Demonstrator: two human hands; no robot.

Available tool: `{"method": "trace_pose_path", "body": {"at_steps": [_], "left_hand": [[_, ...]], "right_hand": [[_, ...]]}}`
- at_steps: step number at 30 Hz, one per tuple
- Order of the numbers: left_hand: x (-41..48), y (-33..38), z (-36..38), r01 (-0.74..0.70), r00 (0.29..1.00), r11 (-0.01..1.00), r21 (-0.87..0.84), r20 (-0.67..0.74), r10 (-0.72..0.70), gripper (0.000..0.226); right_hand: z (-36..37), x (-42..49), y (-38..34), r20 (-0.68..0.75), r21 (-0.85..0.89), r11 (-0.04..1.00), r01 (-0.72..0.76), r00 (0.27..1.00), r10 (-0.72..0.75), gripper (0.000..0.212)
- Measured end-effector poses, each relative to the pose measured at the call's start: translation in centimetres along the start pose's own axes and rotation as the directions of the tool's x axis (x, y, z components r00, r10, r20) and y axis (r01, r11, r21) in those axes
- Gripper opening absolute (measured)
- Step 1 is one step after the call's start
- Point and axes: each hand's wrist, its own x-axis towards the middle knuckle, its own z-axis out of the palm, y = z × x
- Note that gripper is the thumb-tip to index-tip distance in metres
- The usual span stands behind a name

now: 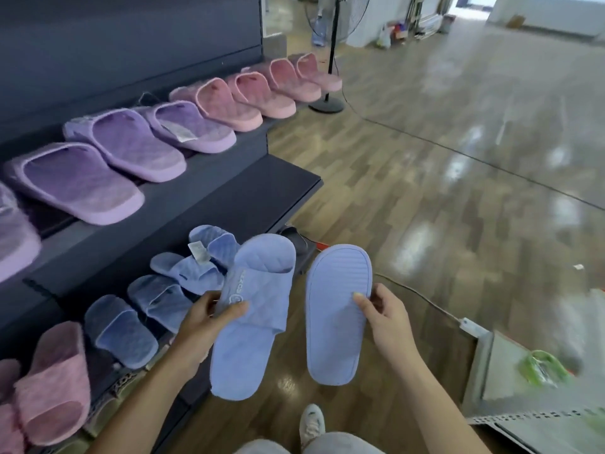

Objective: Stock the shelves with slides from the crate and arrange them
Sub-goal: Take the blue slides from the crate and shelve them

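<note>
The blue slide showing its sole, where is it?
The sole-up slide is low at centre in the head view, in the right hand, just right of the other blue slide in the left hand.

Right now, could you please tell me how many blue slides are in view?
6 blue slides: one in the left hand, one in the right hand, four on the bottom shelf; more may hide behind them.

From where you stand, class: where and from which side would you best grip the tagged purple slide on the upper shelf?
Pinch the tagged purple slide at its heel end, probably coming from the aisle side: the heel points outward at the shelf edge, while its strap sits toward the back.
</note>
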Motion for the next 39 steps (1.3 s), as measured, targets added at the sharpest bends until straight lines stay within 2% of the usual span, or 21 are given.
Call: {"method": "trace_pose_path", "body": {"at_steps": [2,4,5,7,10,12,14,17,20,22,24,27,31,36,39], "left_hand": [[2.3,0.8,2.5,0.006,1.0,1.0,0.005,-0.022,-0.006,0.049],[4.4,1.1,4.5,0.022,0.999,1.0,-0.009,-0.043,-0.022,0.021],[5.2,1.1,5.4,0.041,0.997,0.999,-0.023,-0.06,-0.042,0.015],[6.7,1.2,6.3,0.065,0.993,0.997,-0.052,-0.099,-0.07,0.025],[9.1,1.5,7.1,0.069,0.99,0.994,-0.086,-0.113,-0.079,0.059],[11.0,1.6,7.4,0.093,0.986,0.993,-0.078,-0.133,-0.102,0.063],[13.0,1.6,7.6,0.116,0.981,0.99,-0.085,-0.147,-0.127,0.061],[16.6,1.0,7.7,0.139,0.967,0.985,-0.102,-0.201,-0.157,0.071],[20.2,1.1,8.3,0.187,0.943,0.972,-0.145,-0.252,-0.219,0.061],[22.6,1.5,8.5,0.2,0.932,0.966,-0.162,-0.272,-0.238,0.052],[24.8,1.7,8.5,0.214,0.917,0.96,-0.178,-0.303,-0.261,0.056],[27.7,2.0,8.2,0.232,0.884,0.947,-0.222,-0.358,-0.301,0.048],[30.6,1.6,7.5,0.243,0.831,0.932,-0.269,-0.437,-0.343,0.045],[33.2,-0.2,6.6,0.308,0.709,0.912,-0.271,-0.574,-0.41,0.038],[34.6,-0.9,7.1,0.322,0.691,0.9,-0.293,-0.578,-0.435,0.023]], "right_hand": [[-1.4,3.0,0.4,0.006,-0.019,1.0,-0.014,1.0,0.014,0.018],[-2.6,5.9,0.9,0.015,-0.033,0.999,-0.02,1.0,0.02,0.026],[-3.1,7.1,1.1,0.02,-0.037,0.999,-0.024,1.0,0.025,0.029],[-3.7,9.2,1.8,0.035,-0.032,0.999,-0.034,0.999,0.035,0.031],[-4.0,12.1,2.1,0.079,-0.028,0.998,-0.053,0.995,0.055,0.032],[-3.9,14.4,2.0,0.101,-0.025,0.998,-0.049,0.994,0.051,0.04],[-3.6,16.9,2.0,0.125,-0.021,0.998,-0.052,0.991,0.054,0.042],[-2.8,21.2,1.5,0.15,-0.02,0.999,-0.051,0.987,0.053,0.045],[-1.3,26.0,1.3,0.181,-0.027,0.999,-0.037,0.983,0.042,0.026],[-0.4,29.0,1.1,0.209,-0.034,0.999,-0.027,0.977,0.034,0.025],[0.5,31.8,0.8,0.261,-0.041,0.999,-0.019,0.965,0.029,0.026],[2.1,35.8,0.0,0.323,-0.083,0.997,0.007,0.946,0.021,0.012],[4.8,40.3,-0.3,0.386,-0.114,0.992,0.047,0.922,0.001,0.025],[9.0,44.9,0.7,0.467,-0.194,0.981,0.013,0.88,0.081,0.019],[11.4,47.4,1.4,0.506,-0.2,0.979,-0.035,0.852,0.134,0.022]]}}
